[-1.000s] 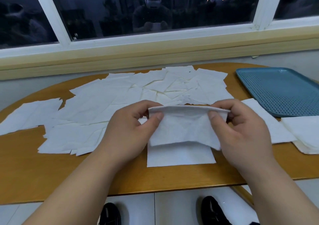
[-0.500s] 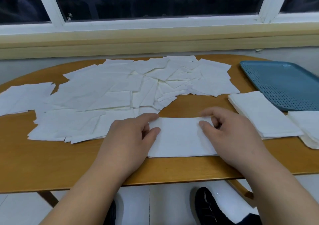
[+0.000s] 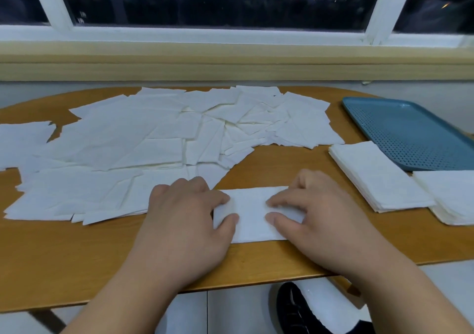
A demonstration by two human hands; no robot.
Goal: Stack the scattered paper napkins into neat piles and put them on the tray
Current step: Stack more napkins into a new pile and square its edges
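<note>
A folded white napkin [image 3: 252, 213] lies flat near the table's front edge. My left hand [image 3: 184, 215] presses its left end with straight fingers and my right hand [image 3: 315, 210] presses its right end the same way. Several loose white napkins [image 3: 133, 151] lie spread over the middle and left of the table. A neat napkin pile [image 3: 377, 174] sits to the right of my right hand, with a second pile [image 3: 451, 195] beyond it at the frame's edge. The blue perforated tray [image 3: 410, 128] stands at the back right with nothing on it.
The wooden table [image 3: 77, 256] has a rounded front edge just under my wrists. A window sill and wall run behind it. A black shoe [image 3: 292, 308] shows on the floor below the table.
The napkin that both hands held up by its top edge now lies folded flat on the table, and my fingers have slid inward along it, pressing it down.
</note>
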